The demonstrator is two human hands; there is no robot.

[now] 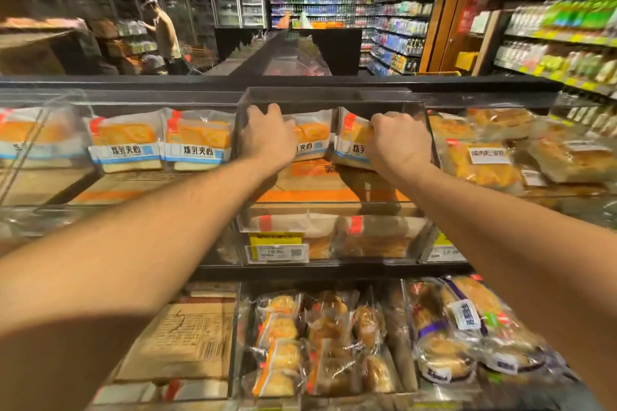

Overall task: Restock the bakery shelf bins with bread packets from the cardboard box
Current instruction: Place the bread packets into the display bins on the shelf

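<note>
While both bare arms reach forward into the clear plastic bin (pixel 334 95) on the upper shelf, each grip is on a glossy, flat-sided bread packet with a white-and-blue label band and an orange-red corner tab. The left hand (pixel 267 137) lies over the left packet (pixel 310 137), fingers bent across its top edge, with the packet showing just to the right of the knuckles. The right hand (pixel 397 140) is curled tight round the right packet (pixel 350 140), which sticks out to the left of the fist and tilts slightly. Below both grips, seen through the bin's transparent floor, lies brown corrugated cardboard (pixel 317 183) with orange printing. Left of the left grip stand two more matching packets (pixel 160 142) upright in the neighbouring bin; right of the right grip are crinkled clear bags of golden buns (pixel 484 160) with white labels. Under the wrists, the bin's front wall carries a yellow price tag (pixel 275 245). On the lower shelf sit wrapped pastries (pixel 320 344) and another flat cardboard box (pixel 183 340).
</note>
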